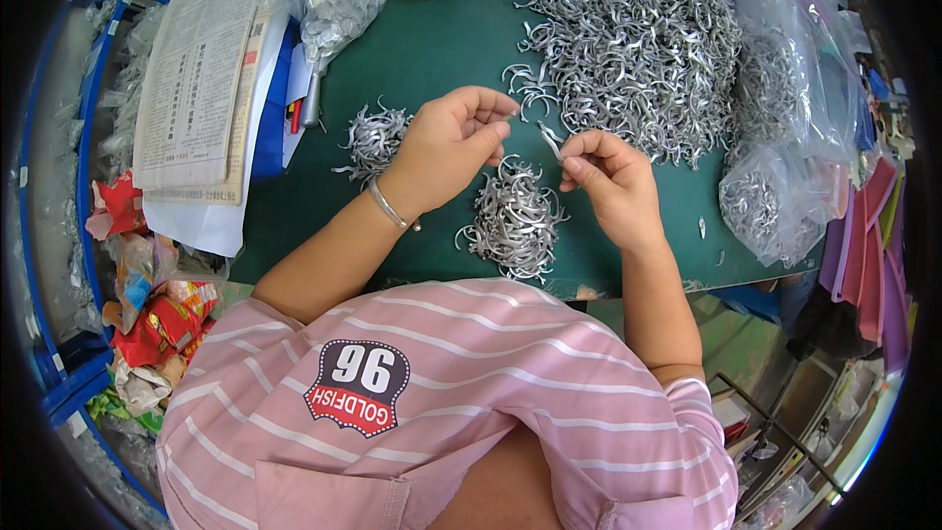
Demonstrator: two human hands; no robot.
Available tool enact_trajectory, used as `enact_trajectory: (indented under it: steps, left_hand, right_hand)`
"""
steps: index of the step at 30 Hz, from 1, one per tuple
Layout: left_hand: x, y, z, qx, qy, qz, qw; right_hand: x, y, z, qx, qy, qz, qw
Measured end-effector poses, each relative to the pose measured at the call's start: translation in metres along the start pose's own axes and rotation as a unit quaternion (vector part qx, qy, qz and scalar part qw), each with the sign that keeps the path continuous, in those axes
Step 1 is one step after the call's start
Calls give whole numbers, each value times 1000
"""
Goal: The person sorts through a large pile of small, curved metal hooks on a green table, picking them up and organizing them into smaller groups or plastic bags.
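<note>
Right hand pinches a curved silver metal piece by one end | piece is over the green tabletop, between large heap and near pile | left hand curled, contents I can't tell | I'd pinch lightly, fingertips only, clear of that pile

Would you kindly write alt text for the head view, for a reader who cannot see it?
A person's right hand pinches a slender silvery piece above a green table, the left hand close by. Curved silvery pieces form a large heap beyond, a middle heap and a left heap.
</note>
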State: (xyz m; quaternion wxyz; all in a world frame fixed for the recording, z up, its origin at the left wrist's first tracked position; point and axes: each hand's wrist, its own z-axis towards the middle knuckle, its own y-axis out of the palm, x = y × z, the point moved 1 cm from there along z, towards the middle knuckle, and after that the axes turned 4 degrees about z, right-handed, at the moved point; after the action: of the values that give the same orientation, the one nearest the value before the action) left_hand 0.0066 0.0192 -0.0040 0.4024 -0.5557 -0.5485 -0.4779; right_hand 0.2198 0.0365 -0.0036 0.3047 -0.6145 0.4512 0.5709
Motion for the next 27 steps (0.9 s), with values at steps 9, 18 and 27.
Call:
enact_trajectory:
  steps: [9, 18, 27]
  left_hand:
    - [8, 6, -10, -41, -24, -82, 995]
    - [0, -3, -21, -93, -96, 106, 985]
    - [-6, -10, -22, -53, -57, 34, 996]
  right_hand:
    - [-15, 18, -6, 19, -300, -286, 910]
    - [-6, 3, 0, 20, -226, -430, 874]
    - [-1, 7, 10, 78, -190, -486, 849]
